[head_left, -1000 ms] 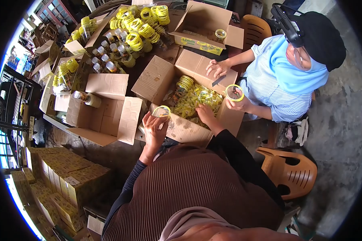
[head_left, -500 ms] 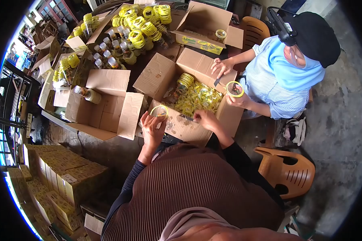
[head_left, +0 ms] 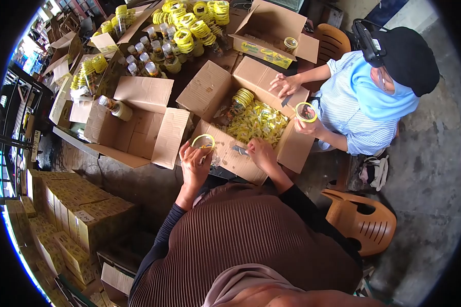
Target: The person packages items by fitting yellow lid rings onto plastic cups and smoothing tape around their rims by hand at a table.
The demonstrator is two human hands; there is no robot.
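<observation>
My left hand (head_left: 195, 166) grips a clear cup with a yellow rim (head_left: 204, 141), tilted so its round opening faces up. Between the fingers of my right hand (head_left: 263, 155) is a small grey knife blade (head_left: 239, 150), pointing left towards the cup but apart from it. Both hands are over the near flap of an open cardboard box (head_left: 225, 148). Inside the box lie many small yellow plastic scraps (head_left: 258, 123) and a stack of yellow-rimmed cups (head_left: 242, 97).
At the right, a co-worker's hands hold another yellow-rimmed cup (head_left: 306, 112) and a dark blade (head_left: 287, 100). Left stands an open carton (head_left: 128, 134) with a jar-like stack (head_left: 115, 108). Yellow-rimmed stacks (head_left: 189, 30) crowd the back; a plastic chair (head_left: 361, 220) is at right.
The whole view has shifted slightly. My right hand has turned a little, so the blade shows flatter and more plainly. My left hand keeps its hold on the cup.
</observation>
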